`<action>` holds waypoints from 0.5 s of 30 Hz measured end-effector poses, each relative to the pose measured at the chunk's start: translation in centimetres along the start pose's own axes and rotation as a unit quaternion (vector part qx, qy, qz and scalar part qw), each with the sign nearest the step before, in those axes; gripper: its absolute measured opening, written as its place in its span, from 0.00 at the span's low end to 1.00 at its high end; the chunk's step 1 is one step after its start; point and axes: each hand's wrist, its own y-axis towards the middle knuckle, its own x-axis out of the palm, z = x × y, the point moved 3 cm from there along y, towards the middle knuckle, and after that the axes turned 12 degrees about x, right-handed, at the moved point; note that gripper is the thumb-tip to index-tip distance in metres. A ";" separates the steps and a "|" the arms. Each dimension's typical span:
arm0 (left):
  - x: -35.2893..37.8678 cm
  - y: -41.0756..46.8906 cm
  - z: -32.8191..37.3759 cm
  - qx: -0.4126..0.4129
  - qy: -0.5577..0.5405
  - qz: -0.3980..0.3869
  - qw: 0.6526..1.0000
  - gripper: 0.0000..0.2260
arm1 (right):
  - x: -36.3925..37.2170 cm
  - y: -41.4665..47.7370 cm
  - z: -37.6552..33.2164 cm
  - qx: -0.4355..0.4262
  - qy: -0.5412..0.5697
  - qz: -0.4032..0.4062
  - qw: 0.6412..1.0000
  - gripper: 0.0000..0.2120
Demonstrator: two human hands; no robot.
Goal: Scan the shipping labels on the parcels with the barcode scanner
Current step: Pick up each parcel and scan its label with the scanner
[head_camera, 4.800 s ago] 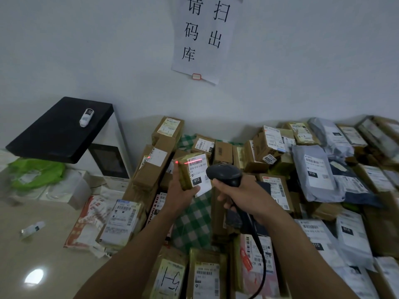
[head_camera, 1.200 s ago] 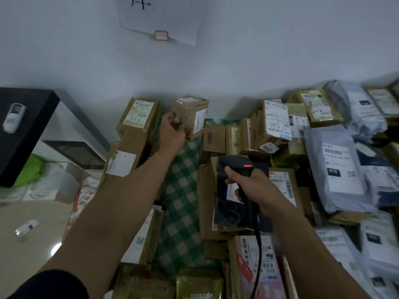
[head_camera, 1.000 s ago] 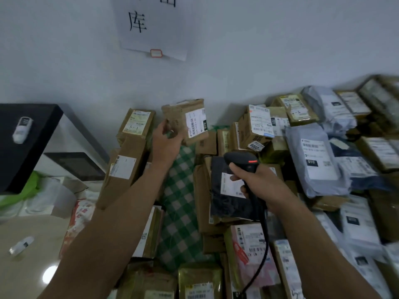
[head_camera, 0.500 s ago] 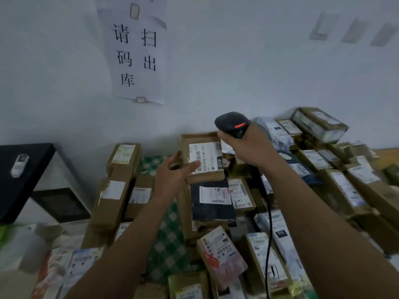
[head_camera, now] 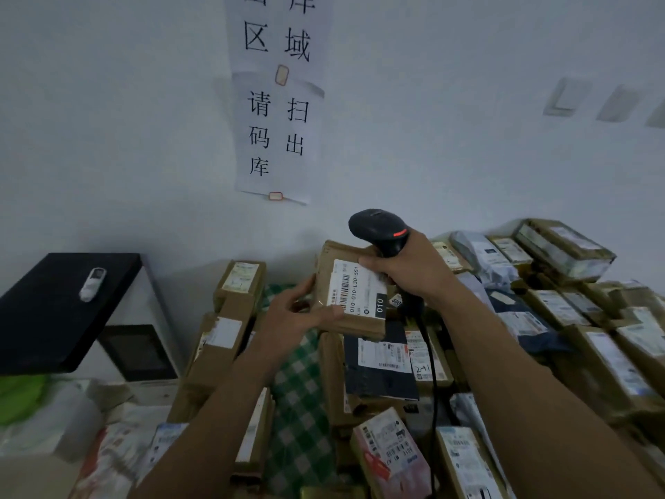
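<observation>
While left hand grips one brown parcel, right hand grips one scanner; two wall notices.

1. A plain white wall fills the upper half, dimly and evenly lit with a cool cast.
2. Two white paper sheets hang on it, one above the other, printed with large black Chinese characters: the lower sheet shows whole, while the upper sheet is cut by the top edge.
3. A small red-edged tab sits at the lower sheet's bottom edge.
4. Pale switch plates, blurred, sit on the wall at right.
5. At left, a white cabinet with a black top stands against the wall; a small white device lies on the top.
6. A green-and-white checked cloth shows low in the middle.
</observation>
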 end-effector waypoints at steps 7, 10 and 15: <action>-1.8 0.0 -0.1 0.016 0.150 -0.033 0.988 0.35 | 1.3 -0.3 1.0 0.002 0.028 -0.019 0.999 0.10; -4.1 1.2 -1.0 -0.002 0.184 -0.001 0.983 0.34 | 1.9 -0.3 2.1 0.009 0.024 -0.023 0.999 0.15; -8.2 2.9 -2.8 -0.049 0.188 0.054 0.979 0.36 | 3.2 -1.4 2.8 -0.030 -0.038 -0.114 0.992 0.12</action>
